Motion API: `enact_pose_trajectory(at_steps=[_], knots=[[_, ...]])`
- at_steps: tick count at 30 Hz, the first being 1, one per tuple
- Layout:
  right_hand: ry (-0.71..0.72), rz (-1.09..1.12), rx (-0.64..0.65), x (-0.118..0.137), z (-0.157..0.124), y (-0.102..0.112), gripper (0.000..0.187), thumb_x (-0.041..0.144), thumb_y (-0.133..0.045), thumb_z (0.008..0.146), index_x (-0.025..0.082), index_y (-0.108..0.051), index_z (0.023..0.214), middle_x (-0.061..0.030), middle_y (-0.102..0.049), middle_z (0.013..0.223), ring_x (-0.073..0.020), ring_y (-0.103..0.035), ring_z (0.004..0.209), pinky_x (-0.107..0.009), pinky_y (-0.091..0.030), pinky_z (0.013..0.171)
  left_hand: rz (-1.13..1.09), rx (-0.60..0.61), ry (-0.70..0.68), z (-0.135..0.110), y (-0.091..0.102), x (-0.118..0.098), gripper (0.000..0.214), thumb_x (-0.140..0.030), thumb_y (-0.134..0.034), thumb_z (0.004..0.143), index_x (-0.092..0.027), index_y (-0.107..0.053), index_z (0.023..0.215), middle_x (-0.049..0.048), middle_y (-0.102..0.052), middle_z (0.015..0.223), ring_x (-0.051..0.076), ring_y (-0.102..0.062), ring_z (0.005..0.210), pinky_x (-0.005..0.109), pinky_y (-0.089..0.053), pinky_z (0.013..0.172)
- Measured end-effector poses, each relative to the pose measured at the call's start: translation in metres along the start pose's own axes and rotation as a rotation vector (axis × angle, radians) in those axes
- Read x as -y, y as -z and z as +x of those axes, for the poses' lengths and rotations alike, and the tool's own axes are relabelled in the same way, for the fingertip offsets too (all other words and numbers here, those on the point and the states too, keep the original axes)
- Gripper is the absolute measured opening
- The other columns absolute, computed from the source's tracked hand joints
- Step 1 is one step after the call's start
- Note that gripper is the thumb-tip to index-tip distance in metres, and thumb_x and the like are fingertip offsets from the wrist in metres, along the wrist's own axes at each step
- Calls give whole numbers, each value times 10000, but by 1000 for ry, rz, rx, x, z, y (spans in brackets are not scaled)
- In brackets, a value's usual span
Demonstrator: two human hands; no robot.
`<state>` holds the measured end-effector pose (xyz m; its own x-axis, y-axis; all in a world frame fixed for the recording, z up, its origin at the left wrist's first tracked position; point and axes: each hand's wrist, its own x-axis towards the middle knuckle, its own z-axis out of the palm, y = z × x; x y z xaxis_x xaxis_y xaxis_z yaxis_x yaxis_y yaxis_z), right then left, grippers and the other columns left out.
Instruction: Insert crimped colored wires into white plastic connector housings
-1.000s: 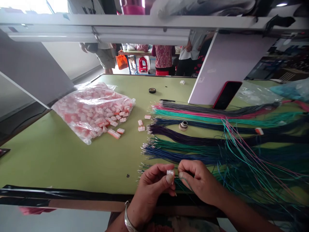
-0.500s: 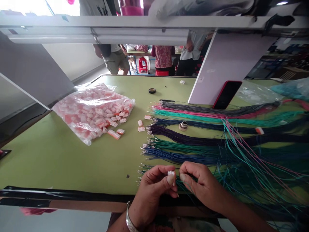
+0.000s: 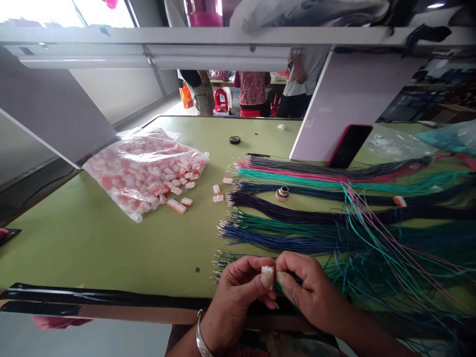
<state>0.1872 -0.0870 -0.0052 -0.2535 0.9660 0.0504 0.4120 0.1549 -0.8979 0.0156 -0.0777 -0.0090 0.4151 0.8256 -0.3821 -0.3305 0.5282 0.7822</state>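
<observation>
Near the table's front edge, my left hand (image 3: pixel 245 282) pinches a small white and orange connector housing (image 3: pixel 267 269) between thumb and fingers. My right hand (image 3: pixel 303 277) is closed right beside it, its thumb and forefinger on a thin green wire (image 3: pixel 290 296) at the housing's right side. Whether the wire's tip sits inside the housing is hidden by the fingers. Beyond my hands lie bundles of wires with metal terminals on their left ends, among them a blue bundle (image 3: pixel 260 237), a dark purple bundle (image 3: pixel 267 206) and a teal bundle (image 3: pixel 282 176).
A clear bag (image 3: pixel 137 168) spills connector housings at the left. Loose housings (image 3: pixel 217 198) lie by the wire ends. A black tape roll (image 3: pixel 234 140), a tape roll with a metal ring (image 3: pixel 282 194) and a phone (image 3: pixel 350 146) stand farther back. An overhead shelf (image 3: pixel 208 34) spans the table.
My right hand has come closer to my left, so its fingertips now meet the connector housing. In the background, a standing person has shifted right.
</observation>
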Motion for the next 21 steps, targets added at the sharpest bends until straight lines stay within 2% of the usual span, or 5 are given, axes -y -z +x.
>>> enact_pose_trajectory(at_steps=[6, 10, 15, 17, 21], knots=[[-26, -10, -15, -1, -1, 0, 262, 255, -491, 927, 189, -492, 674, 31, -507, 623, -116, -448, 595, -228, -355, 566, -144, -16, 49, 1, -4, 2, 245, -279, -772, 749, -120, -695, 920, 26, -634, 639, 108, -570, 544, 233, -510, 525], [-59, -25, -14, 14, 3, 10, 253, 268, -497, 932, 188, -512, 692, 30, -510, 640, -120, -453, 610, -225, -362, 563, -265, -28, 57, 3, -3, -5, 233, -237, -778, 740, -133, -696, 931, 14, -614, 670, 104, -570, 574, 222, -522, 517], [-36, -182, 52, 43, 22, 53, 149, 293, -536, 918, 198, -640, 871, -2, -642, 810, -146, -555, 730, -235, -418, 646, -242, -16, -16, 14, 1, -28, 202, -223, -734, 794, -133, -694, 970, 11, -596, 719, 88, -568, 615, 204, -528, 562], [-43, -305, 5, 45, 39, 77, 176, 337, -549, 908, 210, -665, 944, -2, -669, 818, -147, -567, 698, -235, -411, 604, -234, -18, -50, 20, 3, -36, 207, -224, -726, 803, -132, -691, 985, 9, -586, 744, 87, -567, 635, 200, -526, 574], [-102, -828, -125, 24, 91, 119, 226, 360, -512, 916, 222, -691, 916, 15, -670, 714, -145, -571, 617, -241, -364, 541, -231, -24, -71, 33, 4, -45, 216, -224, -734, 794, -126, -689, 981, 5, -563, 755, 84, -553, 632, 198, -521, 561]])
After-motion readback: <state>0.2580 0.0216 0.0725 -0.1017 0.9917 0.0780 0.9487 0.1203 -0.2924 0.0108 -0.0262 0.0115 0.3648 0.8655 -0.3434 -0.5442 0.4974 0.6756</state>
